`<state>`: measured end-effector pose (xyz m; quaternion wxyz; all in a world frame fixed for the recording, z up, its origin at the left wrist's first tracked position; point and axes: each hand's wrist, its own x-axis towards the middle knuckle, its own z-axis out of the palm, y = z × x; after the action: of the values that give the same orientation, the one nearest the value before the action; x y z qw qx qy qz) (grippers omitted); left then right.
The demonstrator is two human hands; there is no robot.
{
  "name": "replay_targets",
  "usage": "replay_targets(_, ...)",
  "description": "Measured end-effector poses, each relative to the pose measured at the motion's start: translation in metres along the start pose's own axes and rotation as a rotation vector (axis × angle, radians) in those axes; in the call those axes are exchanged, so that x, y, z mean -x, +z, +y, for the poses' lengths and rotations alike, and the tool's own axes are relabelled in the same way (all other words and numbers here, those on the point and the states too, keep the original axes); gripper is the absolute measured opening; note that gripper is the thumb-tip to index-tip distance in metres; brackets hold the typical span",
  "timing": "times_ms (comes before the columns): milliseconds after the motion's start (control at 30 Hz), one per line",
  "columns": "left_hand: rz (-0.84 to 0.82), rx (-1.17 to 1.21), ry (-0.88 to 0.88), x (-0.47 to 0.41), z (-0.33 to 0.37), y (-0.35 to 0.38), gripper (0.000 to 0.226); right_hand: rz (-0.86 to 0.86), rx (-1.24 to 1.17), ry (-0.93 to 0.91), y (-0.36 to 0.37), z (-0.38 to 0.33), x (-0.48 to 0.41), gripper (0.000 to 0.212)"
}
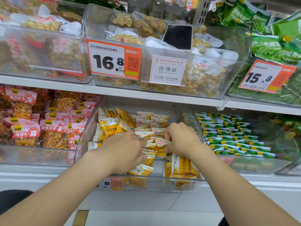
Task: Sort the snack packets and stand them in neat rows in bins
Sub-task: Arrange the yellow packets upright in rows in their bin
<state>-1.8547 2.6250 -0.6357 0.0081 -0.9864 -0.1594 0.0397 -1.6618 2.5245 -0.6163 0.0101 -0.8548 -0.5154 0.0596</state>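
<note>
A clear plastic bin (179,181) on the lower shelf holds several yellow-and-white snack packets (147,121), some standing in a row at the back, others lying loose at the left and front. Both my hands are inside it. My left hand (123,150) lies over the middle packets with its fingers curled onto their tops. My right hand (180,139) pinches one yellow packet (160,144) by its upper edge, tilted toward the left hand. More loose yellow packets (184,167) lean at the front right.
A bin of green packets (231,136) in neat rows stands to the right, and a bin of red peanut packets (48,128) to the left. The white shelf (146,93) above carries clear bins, price tags and a black phone (178,36).
</note>
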Motion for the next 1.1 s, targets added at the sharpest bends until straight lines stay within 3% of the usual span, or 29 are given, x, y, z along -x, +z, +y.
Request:
replay_targets(100, 0.01, -0.003, -0.043, 0.0, 0.002, 0.0, 0.052, 0.019, 0.106, -0.005, 0.002, -0.004, -0.002, 0.046)
replay_targets(233, 0.121, -0.015, -0.094, 0.0, 0.018, -0.007, 0.049, -0.016, 0.008, 0.019, -0.008, 0.0, 0.001, 0.048)
replay_targets(367, 0.295, 0.092, 0.039, -0.006, 0.03, -0.013, 0.034, 0.05, 0.039, 0.002, -0.019, 0.014, 0.01, 0.042)
replay_targets(500, 0.161, 0.053, 0.161, -0.018, 0.037, 0.003, 0.041, 0.036, 0.089, 0.009, -0.015, 0.011, 0.014, 0.041)
replay_targets(633, 0.079, -0.026, 0.095, -0.025, 0.036, 0.009, 0.055, 0.099, 0.086, 0.02, -0.019, 0.007, 0.016, 0.04)
replay_targets(800, 0.042, 0.002, 0.03, -0.031, 0.036, 0.004, 0.046, 0.278, -0.093, 0.028, -0.026, 0.019, 0.024, 0.034)
replay_targets(900, 0.124, 0.107, -0.017, -0.03, 0.038, 0.001, 0.034, 0.268, -0.156, -0.045, -0.028, 0.028, 0.029, 0.03)
replay_targets(1000, 0.401, 0.313, -0.097, -0.026, 0.039, -0.008, 0.028, 0.279, -0.268, -0.117, -0.032, 0.029, 0.036, 0.027)
replay_targets(1100, 0.497, 0.648, -0.108, -0.019, 0.039, -0.019, 0.045, 0.198, -0.497, -0.232, -0.035, 0.027, 0.042, 0.024)
